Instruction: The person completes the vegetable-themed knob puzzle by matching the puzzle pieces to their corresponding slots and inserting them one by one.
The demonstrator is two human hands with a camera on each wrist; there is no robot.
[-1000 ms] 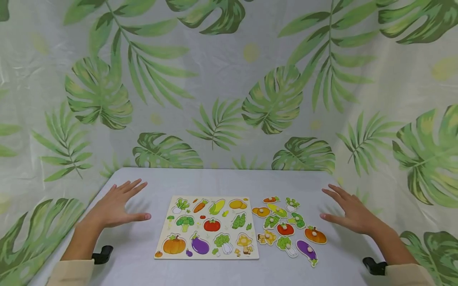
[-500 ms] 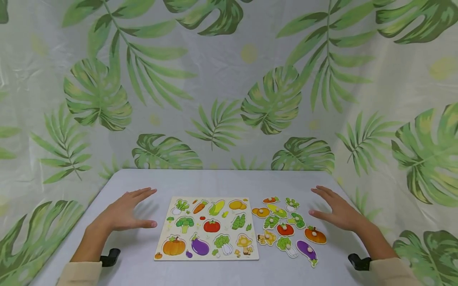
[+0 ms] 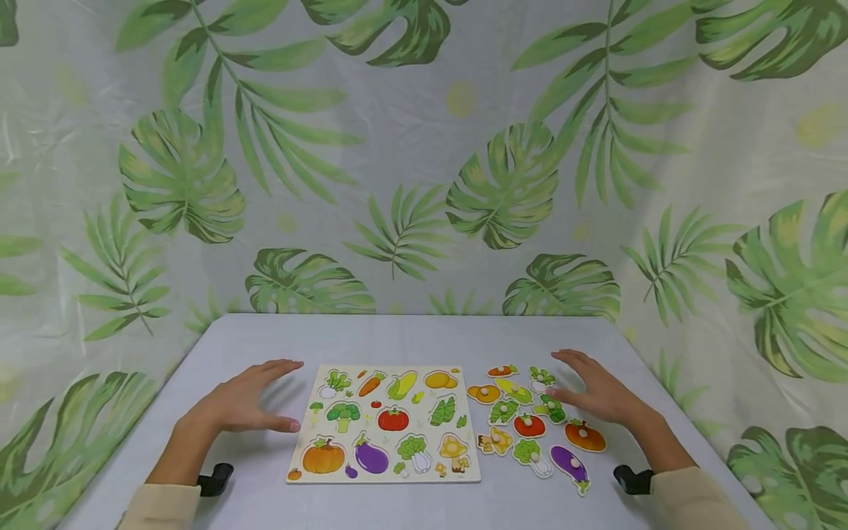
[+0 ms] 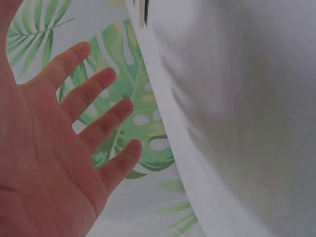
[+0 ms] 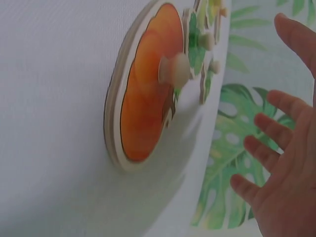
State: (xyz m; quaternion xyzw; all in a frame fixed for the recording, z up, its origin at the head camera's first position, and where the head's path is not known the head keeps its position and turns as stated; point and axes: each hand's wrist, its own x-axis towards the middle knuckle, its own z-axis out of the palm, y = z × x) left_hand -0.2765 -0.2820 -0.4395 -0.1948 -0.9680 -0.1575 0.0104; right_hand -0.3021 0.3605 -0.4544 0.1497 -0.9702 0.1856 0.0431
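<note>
My left hand [image 3: 241,401] hovers at the left edge of the vegetable puzzle board [image 3: 361,434], fingers spread and holding nothing. In the left wrist view its bare palm [image 4: 44,148] shows above the white table. My right hand [image 3: 599,390] hangs over the right side of the loose knobbed pieces, thumb close over the broccoli piece [image 3: 551,409]. Nothing is in its fingers. Nearest the right wrist camera lies the pumpkin piece [image 5: 148,94] with its round wooden knob. The eggplant piece [image 3: 570,465] and the tomato piece [image 3: 528,425] lie beside the board too.
The white table [image 3: 391,338] backs onto a leaf-print curtain [image 3: 411,147]. More loose pieces lie right of the board, among them carrot [image 3: 501,371], corn [image 3: 513,390], mushroom [image 3: 497,442] and cabbage [image 3: 531,455]. Each wrist wears a black camera mount [image 3: 215,480].
Both hands have moved inward, the left one rightward to the board's edge, the right one leftward over the pieces. Board and pieces stay where they were.
</note>
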